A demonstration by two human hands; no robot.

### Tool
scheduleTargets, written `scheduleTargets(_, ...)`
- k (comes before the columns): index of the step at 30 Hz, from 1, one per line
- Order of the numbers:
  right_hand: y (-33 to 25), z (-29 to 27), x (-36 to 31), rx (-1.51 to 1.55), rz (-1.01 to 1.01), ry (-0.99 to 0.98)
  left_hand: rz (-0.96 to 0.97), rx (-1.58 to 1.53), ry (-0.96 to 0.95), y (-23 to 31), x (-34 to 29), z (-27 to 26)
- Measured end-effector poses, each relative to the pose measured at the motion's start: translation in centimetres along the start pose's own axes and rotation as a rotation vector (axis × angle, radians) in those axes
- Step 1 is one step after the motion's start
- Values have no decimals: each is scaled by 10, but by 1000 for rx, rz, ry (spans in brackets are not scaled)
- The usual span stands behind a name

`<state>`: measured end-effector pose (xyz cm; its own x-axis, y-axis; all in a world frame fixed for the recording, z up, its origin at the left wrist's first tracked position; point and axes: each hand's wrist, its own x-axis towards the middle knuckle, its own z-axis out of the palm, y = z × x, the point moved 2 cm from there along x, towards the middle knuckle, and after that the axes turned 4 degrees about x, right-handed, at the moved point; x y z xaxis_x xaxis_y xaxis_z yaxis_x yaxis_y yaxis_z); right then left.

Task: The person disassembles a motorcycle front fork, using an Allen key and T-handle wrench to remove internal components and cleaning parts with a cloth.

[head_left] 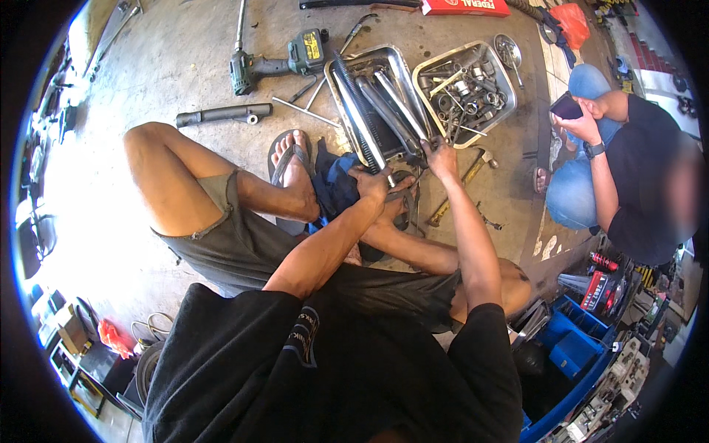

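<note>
A metal tray point(331, 90) in front of me holds shiny fork tubes, a long coil spring point(346, 80) and dark fork legs point(384, 111). My left hand point(371, 184) is closed round the near end of one chrome fork tube point(363, 131), which lies slanted over the tray. My right hand point(442, 158) is closed on the near end of a second, thinner-looking chrome tube point(399, 103). The far ends of both tubes rest within the tray. A blue cloth point(336, 179) lies by my foot, left of my left hand.
Right of the tray stands a second tray point(509, 111) of wrenches and sockets. A hammer point(464, 184) lies near my right forearm. Beyond are a cordless impact wrench point(277, 65), a T-handle wrench point(306, 111) and a black tube point(224, 114). A person point(635, 162) squats at right, holding a phone.
</note>
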<state>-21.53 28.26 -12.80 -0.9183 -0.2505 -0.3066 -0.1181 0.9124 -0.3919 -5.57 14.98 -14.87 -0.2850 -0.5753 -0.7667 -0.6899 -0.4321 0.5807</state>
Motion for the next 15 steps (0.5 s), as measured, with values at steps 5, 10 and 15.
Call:
scheduleTargets(5,-34,3,-13,-387,-157,52,-68,-19,-131,22,-12,-14)
scheduleTargets(10,-114,26,-13,42,-173,-160,-81,-16,-190,34,-28,-12)
scheduleTargets(15,-151,59,-22,21,-304,-109,-13,264,-323,-14,39,10)
